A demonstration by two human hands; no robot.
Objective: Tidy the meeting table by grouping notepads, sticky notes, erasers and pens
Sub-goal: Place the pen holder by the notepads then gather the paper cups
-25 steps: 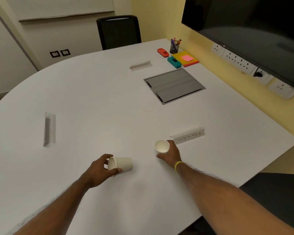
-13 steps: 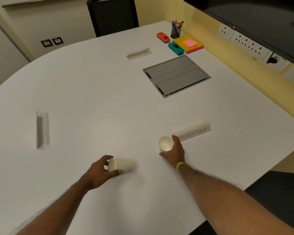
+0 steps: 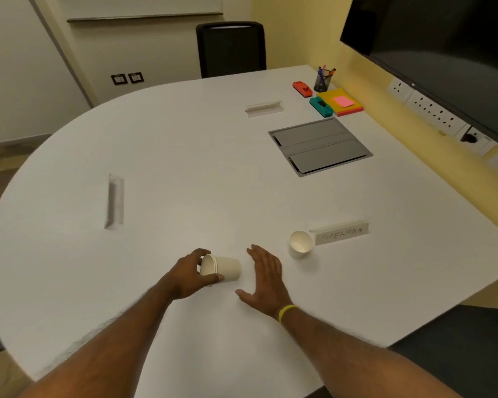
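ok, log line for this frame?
left hand: grips tipped paper cup | right hand: open, empty, beside it | second cup: free, by name card | pens, erasers, notepad: grouped far corner

Table top [image 3: 184,139]: smooth white surface, matt with a faint sheen. Tipped cup [image 3: 227,268] and upright cup [image 3: 299,245]: matt white paper. Name card [image 3: 341,233]: folded paper. Hatch lid [image 3: 319,146]: grey, satin, metal in look. Pen holder [image 3: 322,81]: dark wire mesh. Screen [image 3: 443,38]: glossy black. Wristband [image 3: 285,311]: smooth yellow, rubber in look.
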